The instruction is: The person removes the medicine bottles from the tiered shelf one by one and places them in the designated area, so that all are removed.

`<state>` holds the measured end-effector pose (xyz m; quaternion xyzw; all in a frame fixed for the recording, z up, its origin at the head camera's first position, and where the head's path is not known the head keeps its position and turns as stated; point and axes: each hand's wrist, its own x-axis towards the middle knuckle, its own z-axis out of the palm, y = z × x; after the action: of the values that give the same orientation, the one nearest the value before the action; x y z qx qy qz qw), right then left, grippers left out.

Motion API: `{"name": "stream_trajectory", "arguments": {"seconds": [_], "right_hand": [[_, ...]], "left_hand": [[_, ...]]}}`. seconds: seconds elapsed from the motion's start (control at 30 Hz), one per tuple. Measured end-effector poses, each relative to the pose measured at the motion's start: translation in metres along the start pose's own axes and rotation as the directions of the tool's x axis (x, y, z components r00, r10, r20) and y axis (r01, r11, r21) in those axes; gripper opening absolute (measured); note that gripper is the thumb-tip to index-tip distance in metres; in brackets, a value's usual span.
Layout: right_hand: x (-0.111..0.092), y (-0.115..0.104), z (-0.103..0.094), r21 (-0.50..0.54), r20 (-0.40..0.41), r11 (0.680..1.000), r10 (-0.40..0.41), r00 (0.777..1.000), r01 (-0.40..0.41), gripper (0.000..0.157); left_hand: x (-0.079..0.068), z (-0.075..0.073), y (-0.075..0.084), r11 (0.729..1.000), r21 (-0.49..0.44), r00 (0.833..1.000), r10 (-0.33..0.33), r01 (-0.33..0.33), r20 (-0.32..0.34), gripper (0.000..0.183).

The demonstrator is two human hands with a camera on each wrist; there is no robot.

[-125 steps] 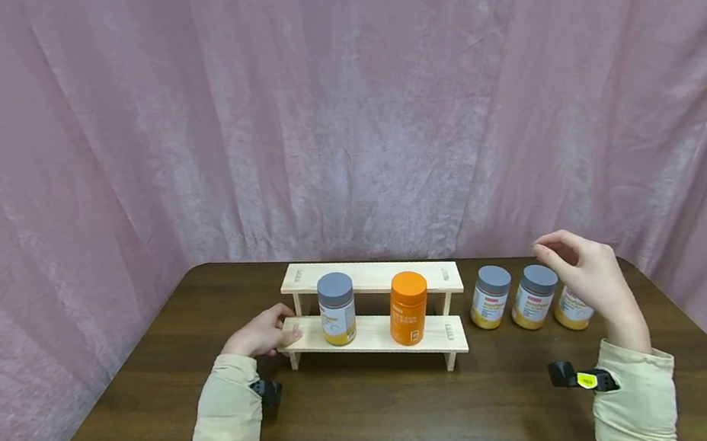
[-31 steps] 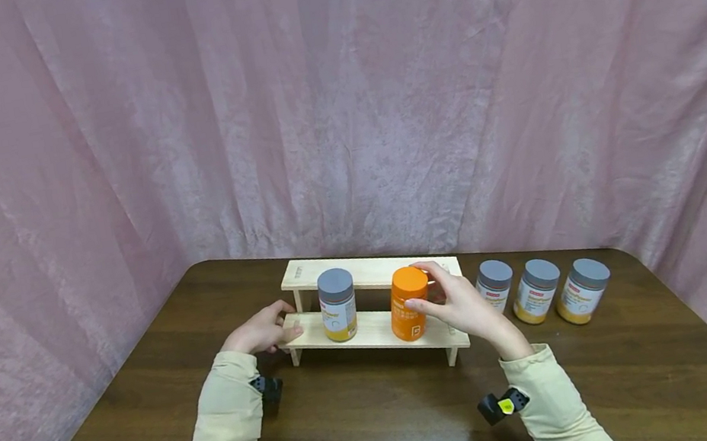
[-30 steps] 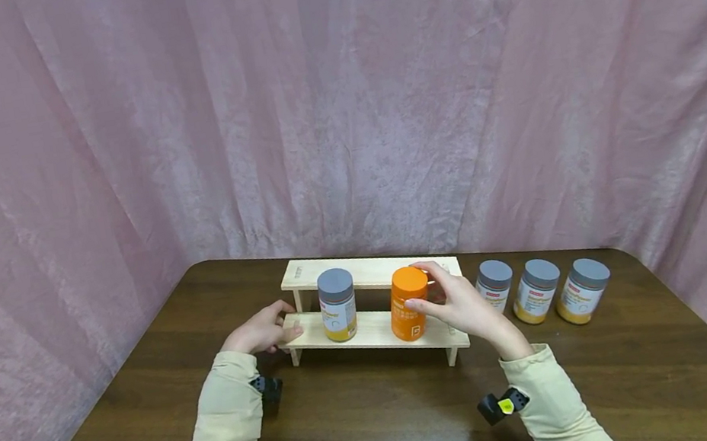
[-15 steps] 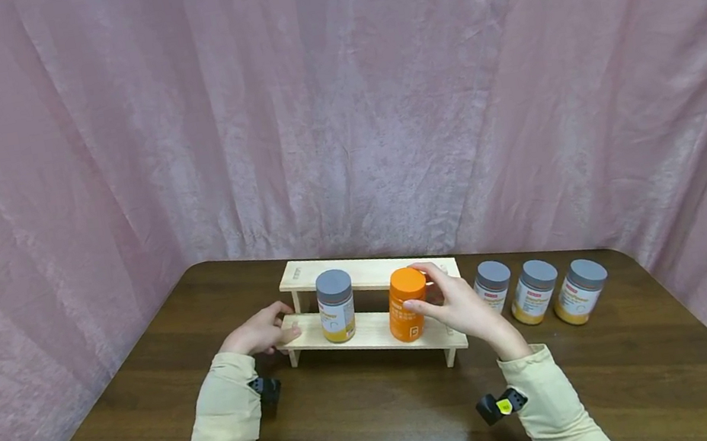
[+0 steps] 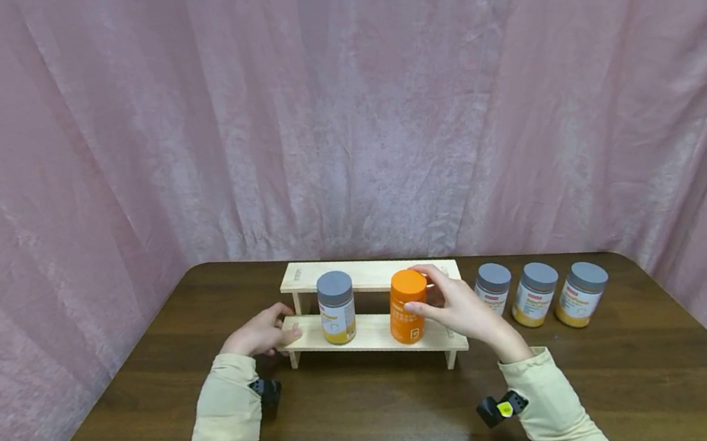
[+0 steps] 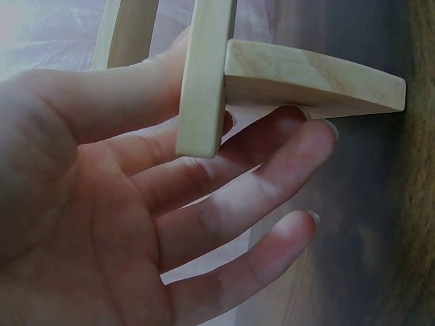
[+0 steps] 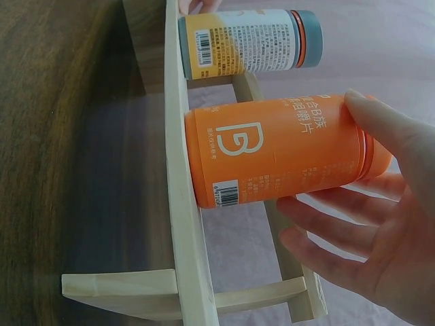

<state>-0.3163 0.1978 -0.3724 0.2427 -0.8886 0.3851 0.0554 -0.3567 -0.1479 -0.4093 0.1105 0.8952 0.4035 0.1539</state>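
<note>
A two-tier wooden display rack [image 5: 371, 332] stands on the table. My left hand [image 5: 256, 334] grips the left end of its lower tier; in the left wrist view the thumb lies over the board [image 6: 199, 88] and the other fingers [image 6: 231, 210] reach underneath, near the leg. An orange supplement bottle [image 5: 407, 318] is upright towards the right of that tier. My right hand [image 5: 467, 306] holds it near the lid, thumb in front and fingers behind, as the right wrist view of the bottle [image 7: 279, 153] shows. Left of it, on the same tier, is a grey-lidded bottle [image 5: 336, 308].
Right of the rack, three more grey-lidded bottles stand in a row: one [image 5: 492, 289] partly behind my right hand, a middle one [image 5: 535, 293] and an outer one [image 5: 581, 294]. Dark wooden table [image 5: 373, 433] extends in front. A pink curtain [image 5: 337, 115] hangs behind.
Several seconds back my right hand was over the grey-lidded bottles at right; it has since moved left and taken hold of the orange bottle. Over the last second little differs. The left hand stays put.
</note>
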Motion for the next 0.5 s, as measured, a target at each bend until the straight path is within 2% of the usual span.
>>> {"name": "stream_trajectory", "arguments": {"seconds": [0.27, 0.5], "right_hand": [[0.0000, 0.0005, 0.0002, -0.017, -0.008, 1.000, -0.009, 1.000, 0.009, 0.059], [-0.0006, 0.0015, 0.0012, -0.006, -0.014, 1.000, -0.011, 1.000, 0.011, 0.057]], "left_hand": [[0.0013, -0.0009, -0.0013, 1.000, 0.026, 1.000, 0.002, -0.002, -0.004, 0.041], [0.0003, 0.0001, 0.0003, 1.000, 0.000, 1.000, 0.012, -0.012, -0.002, 0.041]]}}
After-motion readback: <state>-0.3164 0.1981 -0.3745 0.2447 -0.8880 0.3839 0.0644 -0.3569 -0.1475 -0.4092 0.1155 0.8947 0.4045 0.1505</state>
